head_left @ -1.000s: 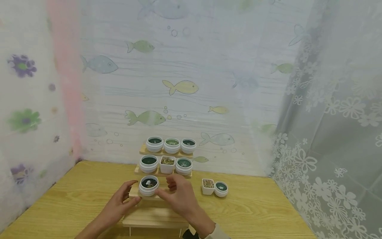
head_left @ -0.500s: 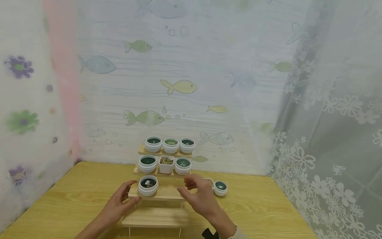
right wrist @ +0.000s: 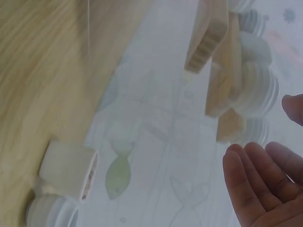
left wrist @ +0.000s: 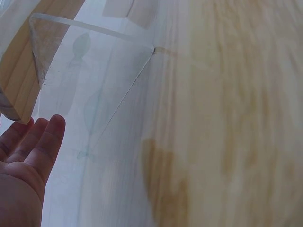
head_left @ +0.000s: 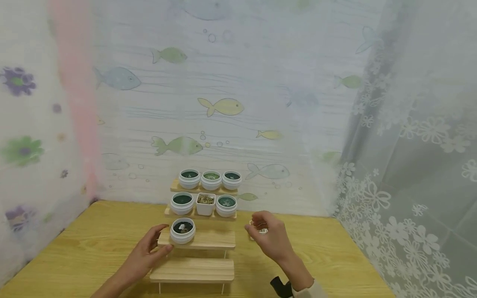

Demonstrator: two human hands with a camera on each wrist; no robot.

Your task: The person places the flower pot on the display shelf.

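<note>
A round white pot [head_left: 182, 236] with dark filling and a white bit on top stands at the left of a wooden step shelf [head_left: 214, 239]. My left hand [head_left: 139, 255] is at that step's left end; in the left wrist view its straight fingers [left wrist: 49, 142] come up to the board's end. My right hand [head_left: 273, 238] is in the air right of the shelf, relaxed and holding nothing. It largely covers a square white pot [head_left: 251, 236] in the head view. The right wrist view shows that square pot lying beside a round pot [right wrist: 49, 213] on the table.
The upper steps carry several white pots, among them a square pot [head_left: 205, 207] of grainy filling and one with light green filling [head_left: 211, 178]. The lowest step [head_left: 191, 269] is bare wood. A fish-patterned curtain [head_left: 238, 82] hangs behind the table [head_left: 320, 256].
My right hand has left the dark-filled pot and moved right, over to the pots beside the shelf. The left hand has stayed at the step's end.
</note>
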